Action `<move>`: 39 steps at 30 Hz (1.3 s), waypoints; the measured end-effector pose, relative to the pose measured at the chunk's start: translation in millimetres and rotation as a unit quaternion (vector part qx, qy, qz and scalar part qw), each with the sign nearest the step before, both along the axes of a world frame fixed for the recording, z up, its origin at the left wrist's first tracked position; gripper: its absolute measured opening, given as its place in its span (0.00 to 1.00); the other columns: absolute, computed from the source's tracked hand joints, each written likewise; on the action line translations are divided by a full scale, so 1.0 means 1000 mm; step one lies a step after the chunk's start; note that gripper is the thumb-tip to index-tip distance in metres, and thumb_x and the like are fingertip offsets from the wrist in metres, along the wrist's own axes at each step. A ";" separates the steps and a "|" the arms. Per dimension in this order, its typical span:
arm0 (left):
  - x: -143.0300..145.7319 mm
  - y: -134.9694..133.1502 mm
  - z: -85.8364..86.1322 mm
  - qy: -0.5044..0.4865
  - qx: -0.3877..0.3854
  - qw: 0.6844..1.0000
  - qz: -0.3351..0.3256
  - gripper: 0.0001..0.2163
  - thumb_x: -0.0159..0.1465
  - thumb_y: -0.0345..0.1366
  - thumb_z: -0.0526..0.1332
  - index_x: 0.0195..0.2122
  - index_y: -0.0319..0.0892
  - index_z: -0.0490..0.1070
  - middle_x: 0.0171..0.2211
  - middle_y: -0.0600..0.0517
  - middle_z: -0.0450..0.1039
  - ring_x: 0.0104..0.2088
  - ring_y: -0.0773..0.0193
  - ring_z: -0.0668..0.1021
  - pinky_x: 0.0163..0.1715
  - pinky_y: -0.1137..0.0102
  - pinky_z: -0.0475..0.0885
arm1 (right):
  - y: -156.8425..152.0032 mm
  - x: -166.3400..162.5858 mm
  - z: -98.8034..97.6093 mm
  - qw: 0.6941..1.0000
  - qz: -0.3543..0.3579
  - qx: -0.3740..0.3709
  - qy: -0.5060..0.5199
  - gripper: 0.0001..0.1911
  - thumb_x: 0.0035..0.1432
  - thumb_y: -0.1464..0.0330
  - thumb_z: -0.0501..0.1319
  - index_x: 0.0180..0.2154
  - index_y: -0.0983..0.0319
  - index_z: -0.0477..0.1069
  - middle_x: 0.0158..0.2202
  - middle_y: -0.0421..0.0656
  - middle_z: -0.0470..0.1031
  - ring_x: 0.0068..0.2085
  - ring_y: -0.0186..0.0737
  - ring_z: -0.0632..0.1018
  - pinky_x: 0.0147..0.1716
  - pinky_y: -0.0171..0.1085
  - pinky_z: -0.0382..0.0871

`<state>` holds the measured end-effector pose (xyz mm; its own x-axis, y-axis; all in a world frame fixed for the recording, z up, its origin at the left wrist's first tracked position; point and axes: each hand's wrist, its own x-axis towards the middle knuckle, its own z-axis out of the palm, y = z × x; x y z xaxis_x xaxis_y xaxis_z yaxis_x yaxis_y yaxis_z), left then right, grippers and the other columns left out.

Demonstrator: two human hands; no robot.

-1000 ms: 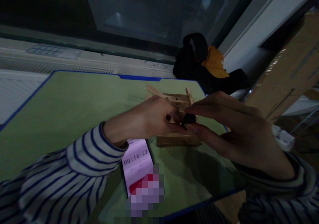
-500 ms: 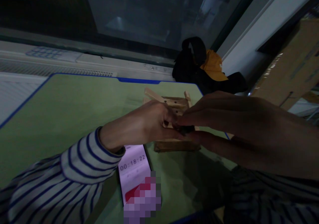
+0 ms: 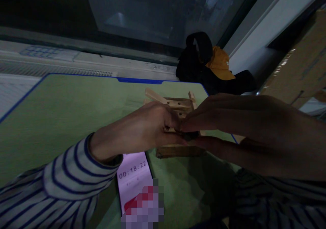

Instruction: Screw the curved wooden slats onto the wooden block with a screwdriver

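A small wooden model (image 3: 175, 105) made of light slats with holes stands on a green mat (image 3: 66, 110). My left hand (image 3: 142, 129) is closed on a slat of the model, at its near left side. My right hand (image 3: 244, 127) comes in from the right, thumb and fingers pinching a small dark piece (image 3: 192, 134) against the same spot. The fingertips of both hands meet there. The dark piece is mostly hidden between the fingers. Both sleeves are white with blue stripes.
A phone (image 3: 136, 188) with a running timer lies on the mat under my left wrist. A black bag with an orange cap (image 3: 219, 64) sits behind the mat at the right. Cardboard (image 3: 303, 66) leans at the far right. A dark window runs along the back.
My right hand has turned flatter and pressed in closer to the model, covering more of the dark piece. My left arm has slid slightly lower in view.
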<state>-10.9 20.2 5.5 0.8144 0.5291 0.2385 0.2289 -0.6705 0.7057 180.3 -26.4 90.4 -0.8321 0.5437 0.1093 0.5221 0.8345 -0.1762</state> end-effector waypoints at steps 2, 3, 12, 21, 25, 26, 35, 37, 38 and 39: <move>0.000 -0.001 0.001 -0.008 0.002 1.000 0.002 0.10 0.59 0.39 0.62 0.24 0.39 0.73 0.24 0.57 0.72 0.27 0.70 0.74 0.26 0.76 0.64 | 0.000 0.000 0.000 1.000 0.001 -0.001 0.000 0.11 0.62 0.68 0.54 0.46 0.61 0.67 0.40 0.39 0.74 0.40 0.28 0.73 0.38 0.29 0.64; 0.000 -0.001 0.001 -0.009 -0.004 1.000 0.005 0.10 0.59 0.39 0.62 0.25 0.39 0.73 0.24 0.57 0.72 0.27 0.70 0.75 0.26 0.76 0.64 | 0.000 0.001 0.001 1.000 -0.001 0.000 -0.001 0.11 0.62 0.69 0.54 0.46 0.61 0.67 0.40 0.38 0.74 0.40 0.28 0.73 0.38 0.29 0.64; 0.000 0.000 -0.001 -0.016 0.017 1.000 -0.009 0.09 0.60 0.38 0.61 0.26 0.39 0.74 0.25 0.55 0.74 0.29 0.68 0.76 0.31 0.74 0.67 | 0.001 0.000 0.001 1.000 -0.002 -0.012 0.001 0.11 0.61 0.70 0.55 0.46 0.60 0.68 0.39 0.37 0.75 0.38 0.28 0.74 0.36 0.29 0.64; 0.000 -0.002 0.002 0.004 0.012 1.000 -0.011 0.08 0.61 0.37 0.60 0.29 0.40 0.76 0.29 0.54 0.77 0.31 0.68 0.76 0.32 0.75 0.68 | 0.001 -0.001 0.002 1.000 -0.005 -0.015 0.004 0.10 0.59 0.71 0.57 0.45 0.61 0.68 0.37 0.36 0.75 0.37 0.26 0.73 0.36 0.27 0.62; 0.000 -0.003 0.004 0.015 0.037 0.999 0.006 0.10 0.60 0.40 0.61 0.27 0.40 0.75 0.27 0.56 0.76 0.29 0.69 0.76 0.31 0.75 0.67 | 0.002 -0.001 0.001 1.000 -0.012 -0.020 0.018 0.11 0.58 0.70 0.59 0.44 0.61 0.69 0.36 0.36 0.75 0.36 0.27 0.74 0.34 0.28 0.63; 0.001 -0.003 0.004 0.015 0.036 0.999 0.005 0.10 0.60 0.40 0.61 0.28 0.40 0.75 0.27 0.56 0.76 0.29 0.69 0.76 0.31 0.75 0.67 | 0.002 -0.002 0.001 1.000 -0.012 -0.021 0.017 0.11 0.58 0.70 0.59 0.44 0.61 0.69 0.36 0.35 0.75 0.36 0.27 0.74 0.34 0.28 0.63; 0.002 -0.004 0.000 0.010 0.029 0.999 -0.038 0.07 0.63 0.32 0.58 0.28 0.40 0.73 0.29 0.57 0.75 0.32 0.71 0.76 0.33 0.76 0.66 | 0.002 -0.004 -0.001 0.999 -0.035 0.000 0.013 0.09 0.59 0.66 0.58 0.40 0.62 0.70 0.33 0.37 0.74 0.33 0.29 0.73 0.31 0.29 0.63; 0.002 -0.004 0.001 0.016 0.044 0.998 -0.030 0.08 0.63 0.33 0.58 0.28 0.40 0.73 0.28 0.56 0.75 0.31 0.70 0.76 0.34 0.75 0.66 | 0.002 -0.003 -0.001 0.999 -0.039 0.000 0.009 0.08 0.58 0.67 0.58 0.40 0.62 0.70 0.33 0.38 0.73 0.33 0.30 0.73 0.31 0.30 0.63; 0.003 -0.004 0.001 0.018 0.054 0.998 -0.024 0.08 0.63 0.35 0.58 0.28 0.40 0.74 0.28 0.56 0.75 0.31 0.70 0.76 0.34 0.74 0.66 | 0.002 -0.002 -0.001 0.999 -0.045 0.001 0.006 0.08 0.58 0.67 0.58 0.40 0.62 0.70 0.33 0.38 0.73 0.32 0.30 0.73 0.30 0.31 0.63; 0.003 -0.004 0.001 0.019 0.061 0.998 -0.017 0.09 0.63 0.36 0.58 0.28 0.40 0.74 0.28 0.55 0.75 0.31 0.69 0.76 0.33 0.74 0.66 | 0.002 -0.002 -0.001 0.999 -0.049 0.002 0.002 0.09 0.58 0.66 0.58 0.40 0.62 0.70 0.33 0.39 0.73 0.32 0.31 0.73 0.30 0.31 0.63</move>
<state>-7.8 16.2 6.2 0.8406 0.4701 0.2690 0.2295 -0.7591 0.6092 178.3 -24.7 89.0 -0.7739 0.6226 0.1160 0.6011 0.7798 -0.1752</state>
